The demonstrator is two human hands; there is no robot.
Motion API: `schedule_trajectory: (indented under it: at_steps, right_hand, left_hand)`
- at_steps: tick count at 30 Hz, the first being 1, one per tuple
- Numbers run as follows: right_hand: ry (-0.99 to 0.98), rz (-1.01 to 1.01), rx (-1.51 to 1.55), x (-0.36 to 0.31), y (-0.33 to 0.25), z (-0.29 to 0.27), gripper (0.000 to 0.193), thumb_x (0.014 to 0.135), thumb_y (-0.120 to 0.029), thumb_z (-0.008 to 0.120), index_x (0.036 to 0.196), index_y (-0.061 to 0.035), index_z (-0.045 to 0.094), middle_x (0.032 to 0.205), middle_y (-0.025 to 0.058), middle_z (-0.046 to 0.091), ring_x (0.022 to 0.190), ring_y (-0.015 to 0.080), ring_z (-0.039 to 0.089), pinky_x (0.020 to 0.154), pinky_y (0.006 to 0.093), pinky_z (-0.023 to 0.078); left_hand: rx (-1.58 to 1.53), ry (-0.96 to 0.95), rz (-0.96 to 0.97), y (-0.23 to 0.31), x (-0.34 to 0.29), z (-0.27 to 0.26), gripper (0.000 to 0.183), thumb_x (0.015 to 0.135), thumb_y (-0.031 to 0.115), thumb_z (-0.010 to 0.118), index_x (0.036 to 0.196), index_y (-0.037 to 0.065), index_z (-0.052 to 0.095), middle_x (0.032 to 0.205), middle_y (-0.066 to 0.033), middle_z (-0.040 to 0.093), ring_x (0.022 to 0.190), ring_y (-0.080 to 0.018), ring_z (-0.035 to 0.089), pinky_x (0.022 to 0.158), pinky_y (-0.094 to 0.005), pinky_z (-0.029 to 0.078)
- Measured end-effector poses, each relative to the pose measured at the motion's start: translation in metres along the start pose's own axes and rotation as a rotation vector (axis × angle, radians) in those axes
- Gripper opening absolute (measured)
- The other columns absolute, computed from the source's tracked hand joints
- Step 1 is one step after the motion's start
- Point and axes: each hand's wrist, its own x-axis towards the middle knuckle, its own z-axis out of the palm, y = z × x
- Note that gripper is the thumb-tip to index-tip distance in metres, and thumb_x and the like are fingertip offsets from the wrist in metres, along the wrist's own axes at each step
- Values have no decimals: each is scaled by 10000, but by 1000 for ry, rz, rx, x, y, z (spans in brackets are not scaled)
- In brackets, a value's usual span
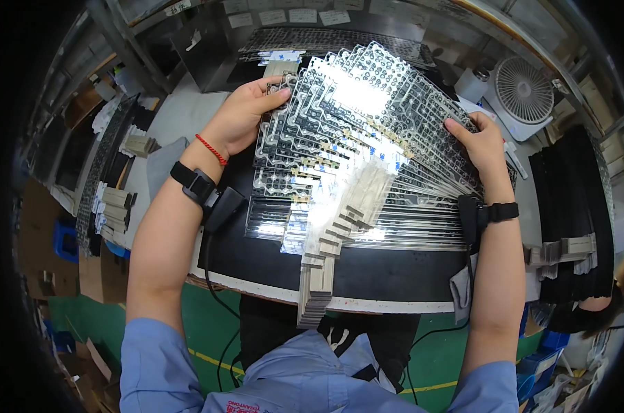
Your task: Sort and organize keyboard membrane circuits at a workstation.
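Between my hands a thick stack of thin see-through keyboard membrane sheets (415, 103) is spread out like a fan. Dots and dark traces cover the sheets, and bright glare hides part of the pattern. Their grey tails (319, 279) overlap in steps and hang over the table's front edge. My left hand (240, 117) grips the stack's left edge, thumb on top. At the far right edge, my right hand (483, 144) pinches the sheets, thumb on top; its other fingers are mostly hidden underneath. A black mat (388, 275) lies under the stack.
Behind the stack lie more patterned sheets (339, 41). A white fan (524, 89) and a bottle (472, 84) stand at the back right. Black sheets (574, 199) sit on the right, grey-tailed bundles (112, 206) on the left. Cables run from both wrist devices. Another person shows at the right.
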Motion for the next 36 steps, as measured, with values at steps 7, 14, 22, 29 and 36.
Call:
schedule_trajectory:
  at_steps: [7, 14, 22, 29, 36]
  right_hand:
    - [9, 49, 11, 3, 4, -2, 390, 799, -322, 872, 917, 10, 704, 763, 31, 690, 642, 85, 611, 620, 248, 484]
    - [34, 68, 57, 5, 9, -5, 381, 811, -302, 867, 935, 21, 707, 767, 35, 695, 647, 87, 627, 610, 245, 492]
    - [147, -42, -279, -8, -14, 10, 518, 742, -421, 881, 991, 4, 721, 830, 107, 738, 743, 226, 701, 729, 339, 540]
    - [248, -591, -385, -43, -60, 56, 544, 795, -390, 817, 1203, -71, 649, 1224, 93, 621, 1187, 303, 541, 1023, 460, 335]
    - [510, -826, -372, -41, -70, 34, 371, 858, -281, 759, 1151, -74, 664, 1149, 91, 656, 1097, 294, 578, 985, 425, 362]
  left_hand:
    - [143, 158, -60, 4, -2, -1, 323, 1054, 274, 561, 1242, 22, 636, 1071, -22, 710, 893, -75, 673, 763, -224, 555]
    - [352, -92, -171, 15, -9, -1, 297, 1046, 262, 562, 1243, 43, 601, 968, -1, 716, 689, -49, 666, 524, -167, 498]
    - [405, 72, -246, 22, -24, 46, 582, 1028, 445, 581, 1354, -13, 429, 1095, -88, 663, 603, -104, 657, 481, -184, 493]
    - [232, 49, -60, 24, -18, 38, 402, 1017, 161, 619, 1375, 57, 470, 1031, -50, 679, 589, -30, 605, 420, -133, 436]
    - [-69, 172, 100, 30, 12, -40, 340, 1036, 202, 603, 1342, 95, 501, 1005, -4, 658, 645, -6, 595, 459, -113, 455]
